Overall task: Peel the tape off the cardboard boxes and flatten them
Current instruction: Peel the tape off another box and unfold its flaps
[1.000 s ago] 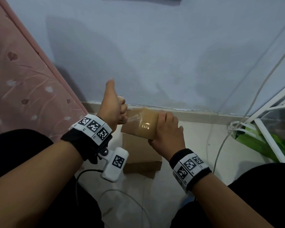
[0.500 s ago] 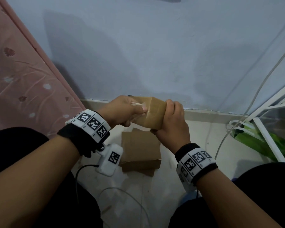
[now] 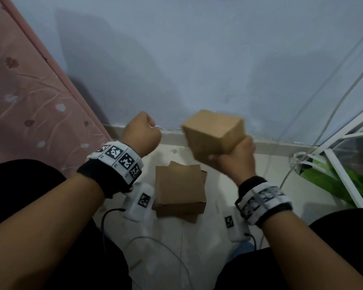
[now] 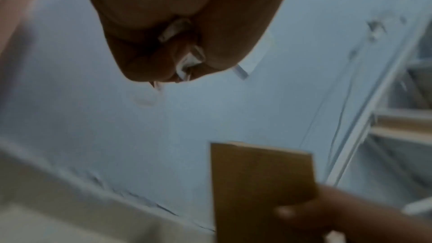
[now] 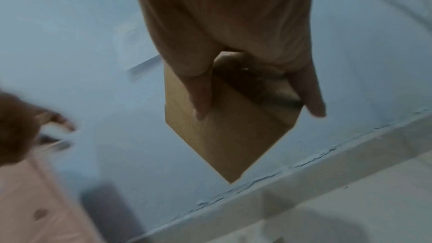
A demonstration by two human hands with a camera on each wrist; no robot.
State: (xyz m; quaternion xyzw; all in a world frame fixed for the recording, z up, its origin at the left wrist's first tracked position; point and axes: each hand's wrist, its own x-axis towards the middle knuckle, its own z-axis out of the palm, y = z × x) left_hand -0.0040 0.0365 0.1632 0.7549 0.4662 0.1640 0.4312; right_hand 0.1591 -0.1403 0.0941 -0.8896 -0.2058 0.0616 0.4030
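Observation:
My right hand point(image 3: 237, 156) grips a small brown cardboard box point(image 3: 213, 131) from below and holds it up in front of the wall; the same box point(image 5: 229, 132) fills the middle of the right wrist view. My left hand point(image 3: 142, 132) is a closed fist to the left of the box, apart from it. In the left wrist view its curled fingers point(image 4: 163, 47) clench crumpled clear tape point(image 4: 187, 56), and a strip of it sticks out to the right. A stack of flattened cardboard boxes point(image 3: 179, 190) lies on the floor between my knees.
A pink patterned mattress point(image 3: 23, 97) leans at the left. The blue wall point(image 3: 197, 59) stands close ahead. A white metal frame point(image 3: 344, 155) with green plastic and white cables sits at the right. Thin cables lie on the floor point(image 3: 197, 237) near my legs.
My left hand has pulled away to the left from the box with the tape in its fist. My right hand has lifted the box up and to the right.

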